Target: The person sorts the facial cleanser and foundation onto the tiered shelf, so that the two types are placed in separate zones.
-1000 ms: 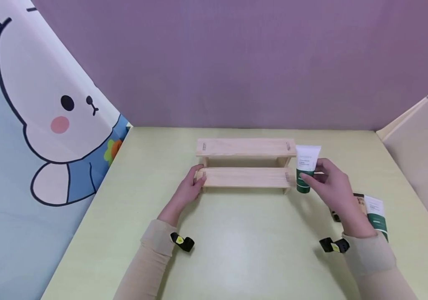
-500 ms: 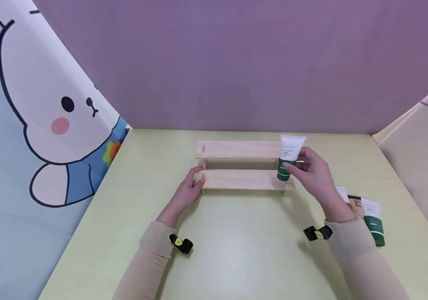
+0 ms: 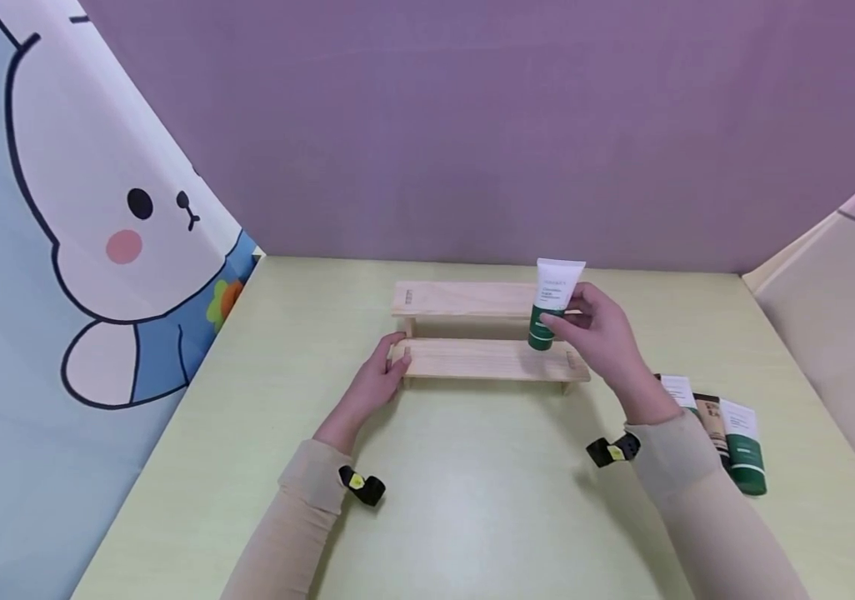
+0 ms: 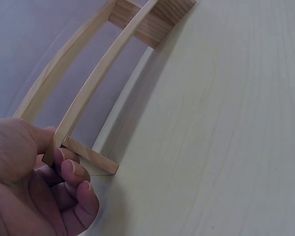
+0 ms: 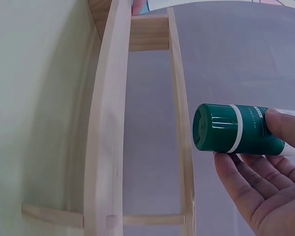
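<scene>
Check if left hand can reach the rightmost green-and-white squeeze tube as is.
Probably not: left hand grips the two-tier wooden rack, with right sleeve between hand and squeeze tube.

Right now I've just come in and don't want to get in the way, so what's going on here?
A person's right hand holds a white-and-green squeeze tube, cap end down and slightly tilted, clear above a two-tier pale wooden rack. The left hand grips the left end of the rack's lower tier. More squeeze tubes lie on the pale table to the right, partly hidden by the right arm.
</scene>
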The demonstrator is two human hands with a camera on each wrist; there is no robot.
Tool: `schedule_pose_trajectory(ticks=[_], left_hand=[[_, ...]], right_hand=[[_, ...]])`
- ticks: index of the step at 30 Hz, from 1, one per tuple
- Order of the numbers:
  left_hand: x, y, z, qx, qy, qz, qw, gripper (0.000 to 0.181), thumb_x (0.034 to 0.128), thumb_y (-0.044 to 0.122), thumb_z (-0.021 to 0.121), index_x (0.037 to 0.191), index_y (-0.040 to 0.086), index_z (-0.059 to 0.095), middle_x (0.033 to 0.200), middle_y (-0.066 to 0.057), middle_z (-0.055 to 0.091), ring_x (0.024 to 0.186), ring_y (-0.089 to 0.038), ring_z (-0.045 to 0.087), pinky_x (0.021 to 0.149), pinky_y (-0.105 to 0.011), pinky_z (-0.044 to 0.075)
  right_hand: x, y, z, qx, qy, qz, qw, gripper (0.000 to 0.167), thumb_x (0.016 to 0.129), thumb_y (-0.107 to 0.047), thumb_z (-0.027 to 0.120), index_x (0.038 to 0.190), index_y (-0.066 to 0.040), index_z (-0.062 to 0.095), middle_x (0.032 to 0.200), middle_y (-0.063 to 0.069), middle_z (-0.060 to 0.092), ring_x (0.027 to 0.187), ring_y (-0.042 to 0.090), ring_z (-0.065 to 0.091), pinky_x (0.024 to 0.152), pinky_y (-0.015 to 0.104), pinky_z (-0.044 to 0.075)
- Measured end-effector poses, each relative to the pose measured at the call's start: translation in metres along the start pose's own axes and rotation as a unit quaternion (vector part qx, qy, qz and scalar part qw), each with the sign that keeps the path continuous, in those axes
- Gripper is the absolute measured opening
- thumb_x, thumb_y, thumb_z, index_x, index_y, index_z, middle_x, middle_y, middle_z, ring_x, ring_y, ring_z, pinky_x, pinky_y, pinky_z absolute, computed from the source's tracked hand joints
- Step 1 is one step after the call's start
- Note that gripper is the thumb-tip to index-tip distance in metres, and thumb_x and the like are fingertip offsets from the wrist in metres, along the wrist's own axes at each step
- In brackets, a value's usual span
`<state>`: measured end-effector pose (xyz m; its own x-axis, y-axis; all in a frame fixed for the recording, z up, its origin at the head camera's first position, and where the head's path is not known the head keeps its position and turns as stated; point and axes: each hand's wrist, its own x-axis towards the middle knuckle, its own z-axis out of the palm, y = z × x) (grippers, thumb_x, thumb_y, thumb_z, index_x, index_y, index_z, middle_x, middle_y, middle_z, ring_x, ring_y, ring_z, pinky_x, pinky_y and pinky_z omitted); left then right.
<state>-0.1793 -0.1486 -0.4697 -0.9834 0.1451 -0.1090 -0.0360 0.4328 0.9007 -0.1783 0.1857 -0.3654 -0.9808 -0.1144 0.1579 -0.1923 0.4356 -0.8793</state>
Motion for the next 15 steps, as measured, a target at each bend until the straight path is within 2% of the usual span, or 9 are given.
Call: schedule_pose_trajectory(ticks=[15], left_hand=[[0.000, -0.002, -0.001, -0.015, -0.004, 0.002, 0.9999, 0.046, 0.1032, 0.029, 0.050, 0.147, 0.027, 0.036, 0.061, 0.000, 0.044, 0.048, -0.013, 0.041, 0.047, -0.026, 0.034]], right_hand=[[0.025, -0.014, 0.021, 0.010, -0.005, -0.002, 0.9999, 0.045, 0.091, -0.022, 0.072, 0.126, -0.001, 0.053, 0.116, 0.015, 0.064, 0.102, 0.028, 0.063, 0.087, 0.034, 0.052]])
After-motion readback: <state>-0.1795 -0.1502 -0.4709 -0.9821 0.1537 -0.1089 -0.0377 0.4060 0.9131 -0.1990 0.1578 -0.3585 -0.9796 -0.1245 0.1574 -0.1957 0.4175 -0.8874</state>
